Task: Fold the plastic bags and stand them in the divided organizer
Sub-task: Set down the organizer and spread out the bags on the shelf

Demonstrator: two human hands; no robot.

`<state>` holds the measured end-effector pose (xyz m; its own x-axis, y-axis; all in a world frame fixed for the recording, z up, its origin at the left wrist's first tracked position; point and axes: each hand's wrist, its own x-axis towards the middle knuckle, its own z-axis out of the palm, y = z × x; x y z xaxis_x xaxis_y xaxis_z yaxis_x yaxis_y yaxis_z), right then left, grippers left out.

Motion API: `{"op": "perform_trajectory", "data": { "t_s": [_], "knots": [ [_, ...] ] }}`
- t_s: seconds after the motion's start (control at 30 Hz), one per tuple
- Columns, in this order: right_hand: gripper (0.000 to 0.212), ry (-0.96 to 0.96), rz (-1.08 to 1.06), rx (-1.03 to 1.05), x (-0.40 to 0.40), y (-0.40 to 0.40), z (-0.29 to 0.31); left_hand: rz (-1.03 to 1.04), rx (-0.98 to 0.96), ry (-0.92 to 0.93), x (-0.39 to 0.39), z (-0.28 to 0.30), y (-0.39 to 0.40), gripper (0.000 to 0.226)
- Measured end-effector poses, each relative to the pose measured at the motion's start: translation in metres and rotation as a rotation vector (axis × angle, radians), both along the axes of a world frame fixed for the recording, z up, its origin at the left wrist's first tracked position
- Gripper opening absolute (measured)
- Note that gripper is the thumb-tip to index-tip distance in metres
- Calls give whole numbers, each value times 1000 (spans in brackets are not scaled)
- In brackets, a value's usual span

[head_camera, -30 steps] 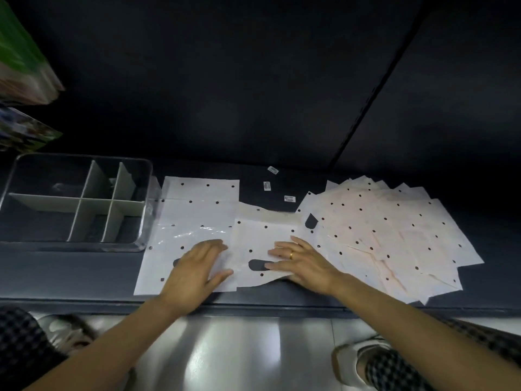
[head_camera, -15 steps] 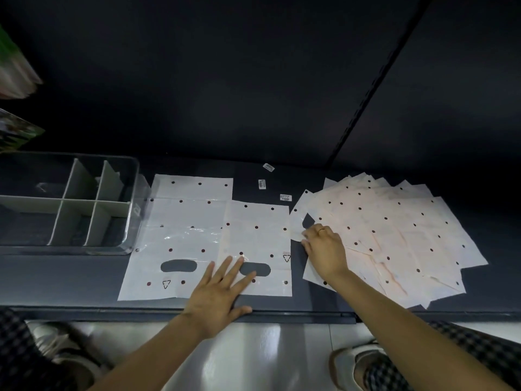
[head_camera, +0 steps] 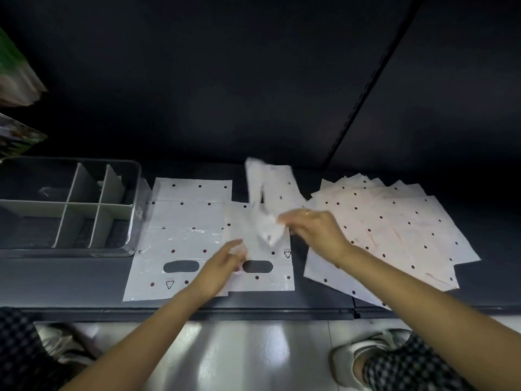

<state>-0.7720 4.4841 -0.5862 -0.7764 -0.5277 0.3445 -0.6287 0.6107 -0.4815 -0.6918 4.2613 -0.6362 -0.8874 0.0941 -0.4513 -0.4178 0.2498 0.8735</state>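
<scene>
- Plastic bag (head_camera: 269, 190), white with dark dots, hangs blurred in the air above the desk (head_camera: 70, 277), pinched at its lower end by the right hand (head_camera: 313, 232).
- Left hand (head_camera: 222, 266) lies with fingers extended on the flat bags (head_camera: 197, 241), which are spread just right of the divided organizer (head_camera: 67, 204).
- Divided organizer is a clear tray with grey partitions; its compartments hold no bags.
- Pile of unfolded bags (head_camera: 394, 230) is fanned out well right of the organizer, beyond the right hand.
- Both hands are blurred, so the exact finger contact is unclear.
</scene>
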Motion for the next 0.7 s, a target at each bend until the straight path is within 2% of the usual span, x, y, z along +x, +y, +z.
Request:
{"op": "perform_trajectory", "data": {
  "t_s": [0.07, 0.13, 0.17, 0.23, 0.33, 0.4, 0.5, 0.6, 0.63, 0.7],
  "knots": [
    [26, 12, 135, 123, 16, 2, -18, 247, 286, -149, -6, 8, -4, 34],
    [24, -176, 126, 159, 28, 6, -35, 374, 488, -225, -6, 9, -8, 39],
    [23, -274, 99, 169, 32, 7, -43, 411, 550, -240, -5, 9, -8, 37],
    [24, -383, 42, 214, 35, 10, -56, 430, 525, -206, -4, 5, -6, 36],
    [32, -386, -23, 340, 31, 18, -64, 407, 267, -116, -6, -5, 3, 28],
    [43, -316, -156, 436, 24, 32, -65, 305, 64, -56, -7, -15, 5, 23],
    [54, -239, -529, 488, 11, 73, -58, 149, -150, 43, -6, -22, 6, 21],
    [63, -367, -880, 526, 5, 124, -55, -89, -513, 152, -1, -29, 6, 22],
    [61, -433, -933, 521, 6, 139, -56, -150, -646, 201, 2, -31, 5, 22],
    [41, -496, -969, 450, 11, 161, -59, -184, -779, 290, 6, -32, 3, 22]
  ]
}}
